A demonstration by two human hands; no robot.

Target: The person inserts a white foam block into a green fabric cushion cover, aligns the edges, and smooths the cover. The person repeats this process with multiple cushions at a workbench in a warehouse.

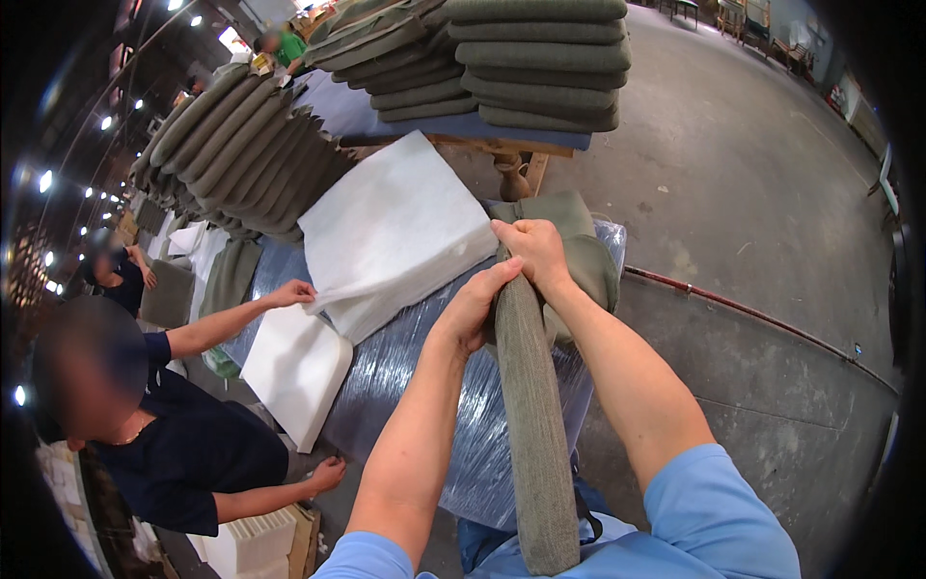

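Note:
A grey-green fabric cushion stands on edge in front of me, its near end against my blue shirt. My left hand grips the far end from the left side, thumb along the top. Just beyond it, my right hand is closed on the cushion's far corner, fingers bent and pinching the cloth. What the fingers hold underneath is hidden. Folded green fabric lies on the table right behind my right hand. Left of it is a thick stack of white padding sheets.
A co-worker in a dark shirt stands at the left, one hand on the padding's corner. A white foam block lies on the plastic-wrapped table. Tall cushion stacks and a leaning row of cushions stand beyond. A red pipe crosses the floor.

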